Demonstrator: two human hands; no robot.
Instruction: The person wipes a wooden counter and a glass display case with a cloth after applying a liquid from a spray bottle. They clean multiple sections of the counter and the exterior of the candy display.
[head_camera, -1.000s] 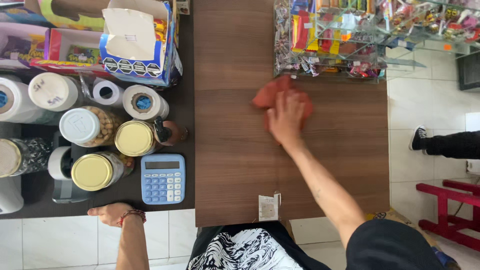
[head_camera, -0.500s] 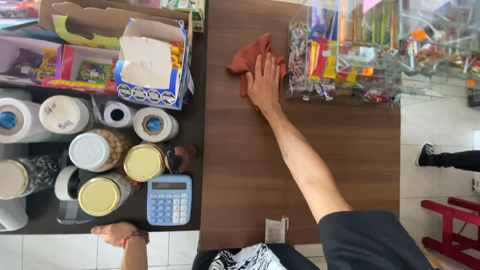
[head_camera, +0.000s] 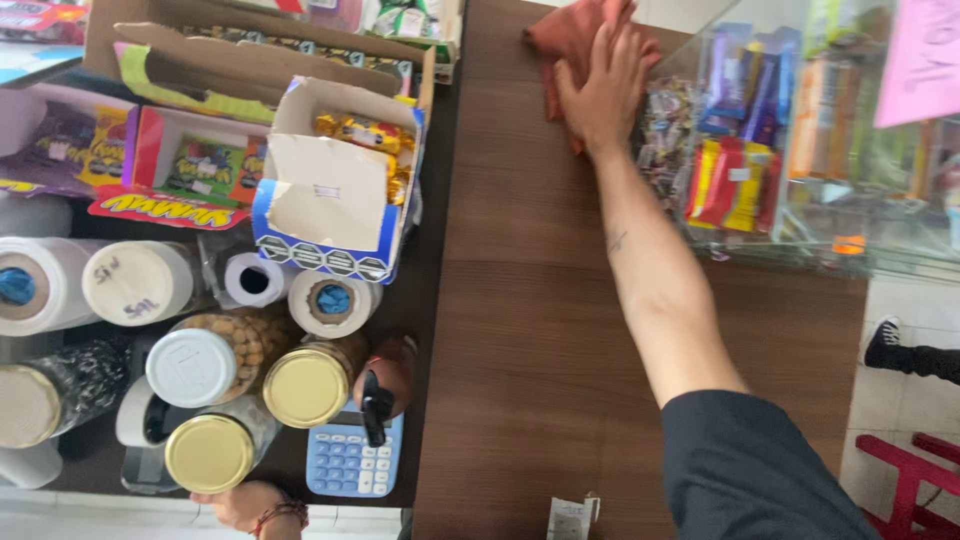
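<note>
Red cloth under right grip

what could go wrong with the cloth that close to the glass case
The right hand presses the cloth at the counter's far end, right beside the glass case: a wide stroke may knock it. The open candy box sits near the counter's edge and might get nudged too.

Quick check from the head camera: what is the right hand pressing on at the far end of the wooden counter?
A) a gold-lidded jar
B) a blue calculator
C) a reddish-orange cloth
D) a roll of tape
C: the right hand lies flat on a crumpled reddish-orange cloth at the far end of the wooden counter, beside the clear display case.
</note>
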